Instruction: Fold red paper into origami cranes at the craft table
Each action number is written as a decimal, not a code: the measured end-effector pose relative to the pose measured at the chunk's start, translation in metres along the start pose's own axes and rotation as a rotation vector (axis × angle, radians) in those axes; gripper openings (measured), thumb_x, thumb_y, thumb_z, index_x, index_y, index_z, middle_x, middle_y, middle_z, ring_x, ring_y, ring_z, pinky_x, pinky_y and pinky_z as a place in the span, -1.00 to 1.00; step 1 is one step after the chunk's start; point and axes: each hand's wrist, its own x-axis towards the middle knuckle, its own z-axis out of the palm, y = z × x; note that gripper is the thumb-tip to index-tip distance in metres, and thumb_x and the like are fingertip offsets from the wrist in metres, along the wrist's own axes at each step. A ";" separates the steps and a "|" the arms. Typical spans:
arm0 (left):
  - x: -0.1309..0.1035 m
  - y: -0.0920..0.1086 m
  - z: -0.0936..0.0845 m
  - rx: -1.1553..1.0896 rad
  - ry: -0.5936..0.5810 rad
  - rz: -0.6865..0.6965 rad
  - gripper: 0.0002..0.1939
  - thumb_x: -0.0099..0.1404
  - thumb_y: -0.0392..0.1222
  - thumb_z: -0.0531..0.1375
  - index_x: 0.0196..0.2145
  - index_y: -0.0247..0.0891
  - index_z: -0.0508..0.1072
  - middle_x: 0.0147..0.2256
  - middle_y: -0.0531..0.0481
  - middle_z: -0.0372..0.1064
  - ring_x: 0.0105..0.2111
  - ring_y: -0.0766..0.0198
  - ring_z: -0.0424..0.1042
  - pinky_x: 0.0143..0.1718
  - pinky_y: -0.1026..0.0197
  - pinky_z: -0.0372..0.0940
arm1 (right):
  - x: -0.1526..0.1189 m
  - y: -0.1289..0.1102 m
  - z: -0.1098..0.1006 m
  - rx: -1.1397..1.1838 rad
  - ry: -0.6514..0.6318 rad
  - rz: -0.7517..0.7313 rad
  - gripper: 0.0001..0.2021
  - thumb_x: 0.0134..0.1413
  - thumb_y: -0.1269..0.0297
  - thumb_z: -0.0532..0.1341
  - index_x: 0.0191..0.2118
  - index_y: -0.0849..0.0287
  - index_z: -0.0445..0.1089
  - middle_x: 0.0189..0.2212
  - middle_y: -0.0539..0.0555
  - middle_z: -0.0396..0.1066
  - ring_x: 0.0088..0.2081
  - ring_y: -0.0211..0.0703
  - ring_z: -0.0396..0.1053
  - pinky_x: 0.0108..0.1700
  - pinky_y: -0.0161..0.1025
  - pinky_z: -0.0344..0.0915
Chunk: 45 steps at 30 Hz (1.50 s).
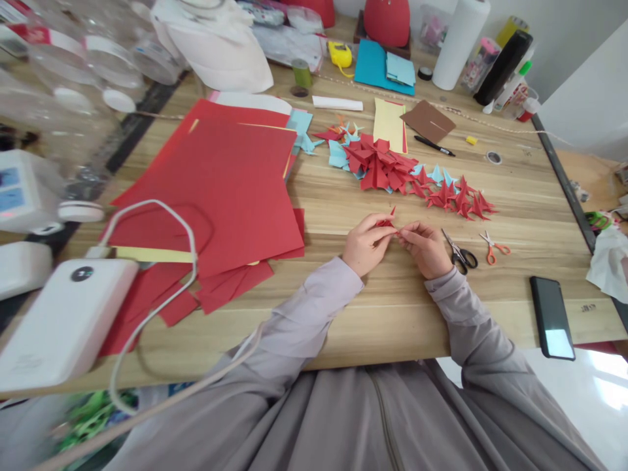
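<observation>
Both hands meet over the middle of the wooden table (383,307), around a small folded red paper crane (386,223). Its body sits in the closed fingers of my left hand (367,245), and one thin point sticks up above them. My right hand (426,248) pinches the crane's right end between thumb and finger. Just beyond the hands lies a heap of red paper cranes (380,163), with light blue cranes (438,175) among them. Black-handled scissors (461,255) lie beside my right hand, and small orange-handled scissors (492,248) are farther right.
Red paper sheets (240,190) are stacked to the left. A white power bank (69,320) with a looping cable is at the front left. A phone (552,317) lies near the right front edge. Yellow paper (389,124), brown paper (428,122) and a pen (434,145) lie farther back.
</observation>
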 end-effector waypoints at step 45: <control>-0.003 0.003 -0.001 0.062 -0.016 0.064 -0.84 0.23 -0.38 0.12 -0.31 -0.28 0.50 -0.12 -0.16 0.43 -0.17 0.28 0.46 -0.20 0.22 0.40 | -0.002 0.004 0.005 0.096 -0.015 0.037 -0.81 -0.39 0.32 0.44 -0.55 0.21 0.45 -0.61 -0.05 0.39 -0.53 -0.36 0.28 -0.40 -0.33 0.22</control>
